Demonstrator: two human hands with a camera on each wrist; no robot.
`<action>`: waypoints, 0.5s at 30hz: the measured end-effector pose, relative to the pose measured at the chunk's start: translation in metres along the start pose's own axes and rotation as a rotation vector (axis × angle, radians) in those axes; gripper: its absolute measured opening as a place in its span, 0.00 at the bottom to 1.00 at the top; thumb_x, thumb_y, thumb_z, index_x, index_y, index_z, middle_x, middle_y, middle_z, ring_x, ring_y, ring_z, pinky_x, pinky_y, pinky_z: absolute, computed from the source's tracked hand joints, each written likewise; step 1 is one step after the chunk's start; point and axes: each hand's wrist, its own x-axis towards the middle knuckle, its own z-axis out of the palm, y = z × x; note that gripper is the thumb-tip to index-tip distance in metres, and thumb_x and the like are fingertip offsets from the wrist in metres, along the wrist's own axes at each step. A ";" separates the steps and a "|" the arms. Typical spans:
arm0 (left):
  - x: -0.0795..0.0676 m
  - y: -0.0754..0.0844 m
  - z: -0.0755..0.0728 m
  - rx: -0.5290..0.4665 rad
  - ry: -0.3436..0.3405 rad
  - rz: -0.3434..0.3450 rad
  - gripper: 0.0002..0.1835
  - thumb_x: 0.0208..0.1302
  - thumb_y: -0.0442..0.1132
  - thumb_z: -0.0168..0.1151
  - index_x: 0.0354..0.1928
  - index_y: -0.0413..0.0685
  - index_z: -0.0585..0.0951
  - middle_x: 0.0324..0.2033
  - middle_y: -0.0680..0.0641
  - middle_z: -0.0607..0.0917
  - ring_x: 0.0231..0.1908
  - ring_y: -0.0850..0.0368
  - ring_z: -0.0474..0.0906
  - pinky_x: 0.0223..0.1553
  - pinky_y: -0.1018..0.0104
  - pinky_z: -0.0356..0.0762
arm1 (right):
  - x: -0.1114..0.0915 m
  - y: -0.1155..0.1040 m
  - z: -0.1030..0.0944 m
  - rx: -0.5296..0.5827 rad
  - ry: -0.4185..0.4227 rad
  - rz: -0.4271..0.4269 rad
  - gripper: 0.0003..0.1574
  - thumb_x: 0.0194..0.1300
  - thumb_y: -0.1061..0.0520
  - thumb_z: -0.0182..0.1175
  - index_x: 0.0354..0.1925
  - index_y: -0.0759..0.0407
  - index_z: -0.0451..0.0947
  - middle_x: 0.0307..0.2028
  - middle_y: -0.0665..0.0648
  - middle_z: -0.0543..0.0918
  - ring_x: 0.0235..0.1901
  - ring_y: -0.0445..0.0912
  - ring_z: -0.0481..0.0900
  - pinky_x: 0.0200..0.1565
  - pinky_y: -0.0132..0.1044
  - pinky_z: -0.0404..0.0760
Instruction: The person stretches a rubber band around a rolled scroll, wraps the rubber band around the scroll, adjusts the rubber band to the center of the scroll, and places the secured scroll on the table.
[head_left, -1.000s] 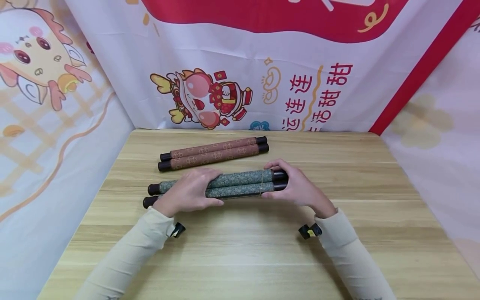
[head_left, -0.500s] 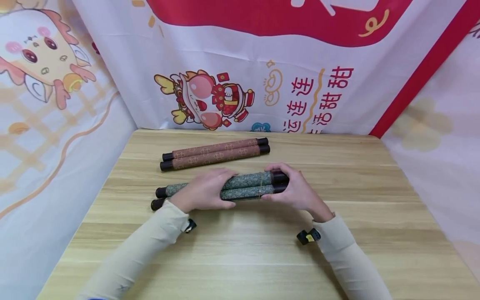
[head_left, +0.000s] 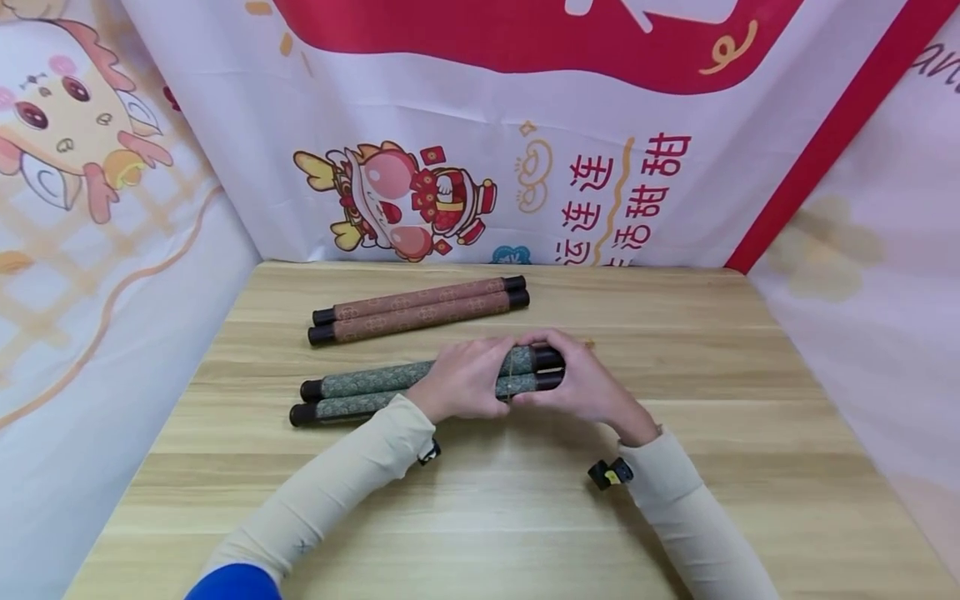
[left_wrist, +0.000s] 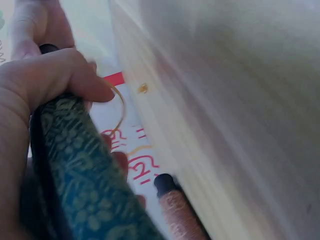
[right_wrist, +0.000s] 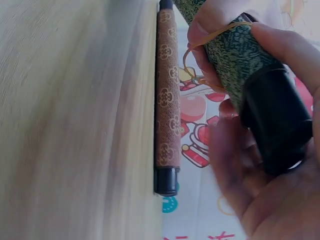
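A green patterned scroll (head_left: 375, 379), two rolls side by side with black end knobs, lies slanted with its right end between both hands. My left hand (head_left: 468, 379) curls round the scroll near that end. My right hand (head_left: 581, 383) arches over the black knobs (right_wrist: 277, 120), its thumb on the near side and fingers on the far side. A thin yellow rubber band (right_wrist: 220, 32) loops round the scroll between the two hands; its slack part stands off the cloth. In the right wrist view the band runs from the left hand's fingers to the right thumb tip.
Behind lies a brown scroll (head_left: 420, 310) with two rolls and black knobs. A small yellow tangle (left_wrist: 143, 88) lies on the wooden table (head_left: 510, 517), just beyond the right hand. Printed cloth (head_left: 465, 100) hangs at the table's back edge.
My left hand has slid right along the green scroll, from its middle to the band beside the right hand. More of the scroll's left part shows. The right hand stays at the knobs.
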 end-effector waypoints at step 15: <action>0.017 -0.005 0.014 0.054 0.073 -0.051 0.22 0.50 0.52 0.74 0.42 0.57 0.74 0.34 0.53 0.83 0.30 0.53 0.80 0.25 0.53 0.76 | -0.002 -0.052 0.023 -0.550 0.208 0.037 0.15 0.67 0.43 0.73 0.38 0.54 0.90 0.39 0.55 0.82 0.44 0.54 0.76 0.48 0.49 0.75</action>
